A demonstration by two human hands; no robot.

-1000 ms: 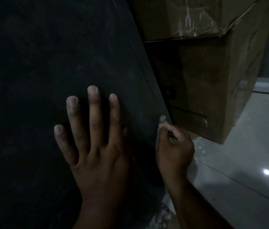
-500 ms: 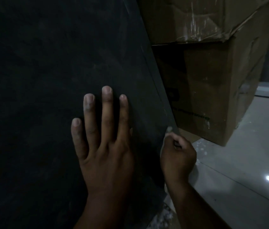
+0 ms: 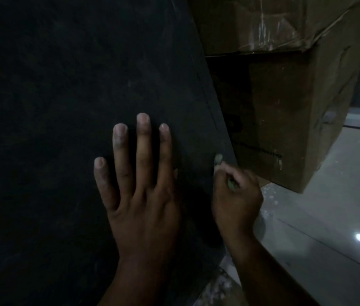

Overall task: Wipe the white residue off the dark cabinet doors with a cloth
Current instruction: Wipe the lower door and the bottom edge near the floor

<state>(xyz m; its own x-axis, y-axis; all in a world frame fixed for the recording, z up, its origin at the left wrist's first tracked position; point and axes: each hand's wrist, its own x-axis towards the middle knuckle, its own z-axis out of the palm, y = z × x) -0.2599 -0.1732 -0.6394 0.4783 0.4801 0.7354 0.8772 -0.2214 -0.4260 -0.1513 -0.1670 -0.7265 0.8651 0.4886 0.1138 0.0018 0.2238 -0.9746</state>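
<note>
A left hand point(image 3: 139, 195) is lying flat, fingers straight, bracing the stiff dark cabinet door point(image 3: 75, 85), while the right hand point(image 3: 236, 195) is pinching a small, soft, pale cloth point(image 3: 218, 159), bunched tightly, against the door's right edge.

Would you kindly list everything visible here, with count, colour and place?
Cabinet door: one, dark, fills the left.
Cardboard boxes: two, brown, stacked at upper right.
Floor: one, pale glossy tile, lower right.
White debris: scattered bits, on the floor at the door's foot.
Cloth: one small pale wad, at the door's right edge.
Left hand: flat on the door, fingers straight.
Right hand: curled round the cloth.
</note>
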